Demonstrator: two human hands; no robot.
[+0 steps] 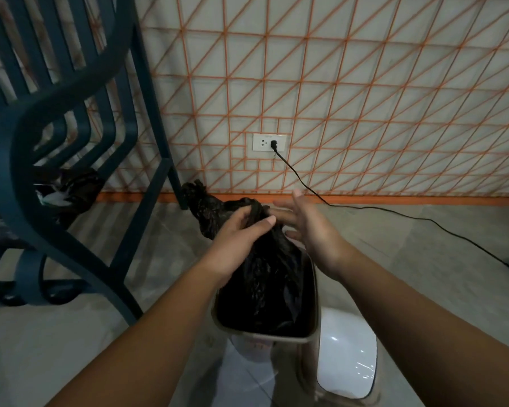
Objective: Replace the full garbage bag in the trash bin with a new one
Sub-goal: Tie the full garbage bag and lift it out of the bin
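the left hand (241, 239) is closed around the gathered neck of the black garbage bag (265, 277), fingers curled over the twisted plastic with the thumb laid across the top. the right hand (309, 227) is open, fingers spread and loosely extended, its fingertips touching the same bunched top of the bag from the other side without closing on it. the bag is still sitting in the trash bin (313, 321), its body filling the opening and its gathered top rising above the rim. the bin stands on the tiled floor (80, 342) near the bottom centre of the view, and its white lid (347, 353) lies just beside it on the right. behind the bag's top, another black bag (200, 207), tied shut, rests on the floor against the foot of the wall. a dark blue metal chair (71, 118) stands to the left, with a further dark bag (68, 189) showing through its frame. the wall (365, 83) has pale tiles with orange lines, and a black cord (365, 208) runs from a white wall socket (269, 142) down and across the floor to the right.
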